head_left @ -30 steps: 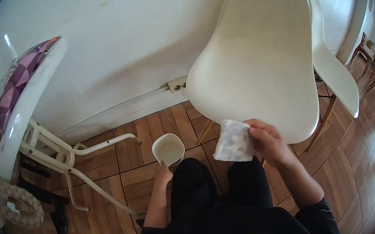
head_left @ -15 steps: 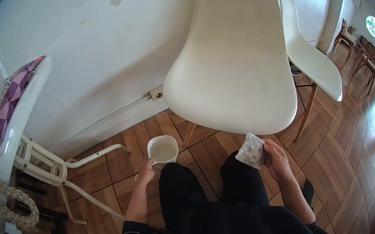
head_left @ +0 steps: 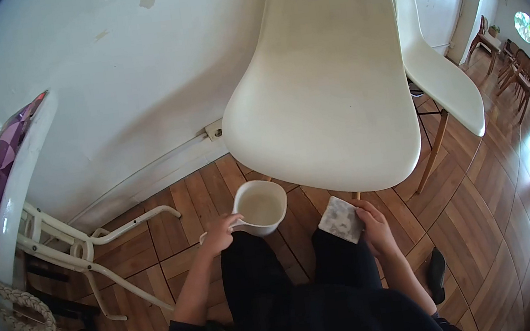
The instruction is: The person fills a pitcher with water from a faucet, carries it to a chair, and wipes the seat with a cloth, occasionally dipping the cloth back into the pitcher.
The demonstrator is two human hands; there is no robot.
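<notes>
My left hand (head_left: 219, 236) is closed on the handle of a white dipper (head_left: 261, 207), whose round cup hangs above the floor by my left knee, with its opening facing up. Between the fingers of my right hand (head_left: 373, 223) is a white-and-grey cloth pad (head_left: 341, 220), held above my right thigh. Just beyond both hands stands a cream plastic chair (head_left: 329, 90), which neither hand touches. Whatever lies in the dipper cannot be made out clearly.
A second cream chair (head_left: 445, 81) stands behind at the right. At the left are a white metal stand (head_left: 119, 275), a purple patterned item (head_left: 12, 155) and a braided rope (head_left: 20, 311). A wall socket (head_left: 214, 130) sits low on the wall. Wooden chairs (head_left: 521, 75) are far right.
The dipper in my left hand has moved right and slightly up, closer to the chair. The pad in my right hand has shifted a little left. Both remain held.
</notes>
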